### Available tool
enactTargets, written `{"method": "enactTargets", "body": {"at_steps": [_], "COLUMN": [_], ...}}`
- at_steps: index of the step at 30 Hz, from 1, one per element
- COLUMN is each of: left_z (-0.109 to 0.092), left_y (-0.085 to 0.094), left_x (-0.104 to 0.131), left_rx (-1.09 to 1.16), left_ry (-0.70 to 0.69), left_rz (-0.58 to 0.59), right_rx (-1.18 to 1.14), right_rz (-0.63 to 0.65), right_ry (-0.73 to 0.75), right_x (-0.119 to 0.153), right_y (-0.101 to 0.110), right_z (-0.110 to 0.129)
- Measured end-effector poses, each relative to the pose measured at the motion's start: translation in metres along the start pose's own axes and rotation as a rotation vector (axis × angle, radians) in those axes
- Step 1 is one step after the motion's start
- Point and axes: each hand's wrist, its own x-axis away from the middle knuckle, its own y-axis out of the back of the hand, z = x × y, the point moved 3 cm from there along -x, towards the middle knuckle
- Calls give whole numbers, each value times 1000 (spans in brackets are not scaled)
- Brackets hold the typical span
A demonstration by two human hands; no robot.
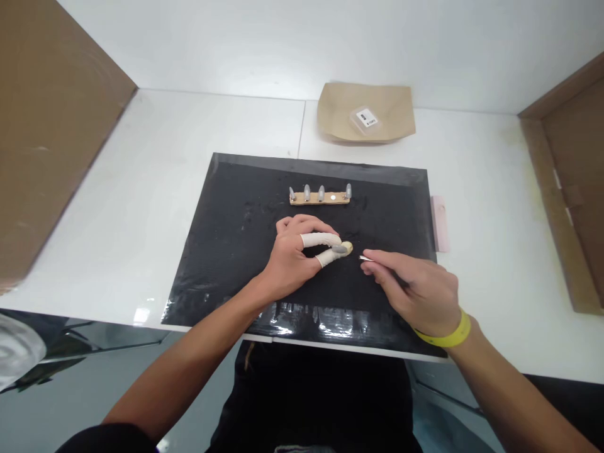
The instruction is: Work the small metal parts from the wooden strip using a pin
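My left hand (302,248) wears white finger cots on thumb and index finger. Between those two fingers it pinches a grey false nail (339,250), with a small round yellowish piece (347,247) at its tip side. My right hand (415,283), with a yellow wristband (448,333), closes on a thin metal tool (364,258) whose tip points toward the nail, a short gap away. Most of that tool is hidden in the fingers, so its kind is unclear. Beyond my left hand, a wooden strip (314,199) carries several upright grey false nails (321,192) and a white dot (333,197).
A black mat (236,220) lies under the work on a white table (491,207). Behind it stands a brown paper tray (335,113) with a clear labelled box (365,119). A pink bar (440,223) lies at the mat's right edge. Brown panels (42,126) flank the sides.
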Motion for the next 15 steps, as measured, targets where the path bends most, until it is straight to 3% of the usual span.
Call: {"method": "enactTargets", "body": {"at_steps": [7, 15], "left_z": [0, 6], "left_y": [1, -13], "left_x": [-1, 6], "left_rx": [41, -230], "left_ry": [38, -4], "left_rz": [15, 152], "right_rx": [-257, -327], "right_rz": [-124, -109], "right_ry": [-311, -378], "right_x": [4, 6], "right_y": [-10, -14], "right_z": [-4, -5]}}
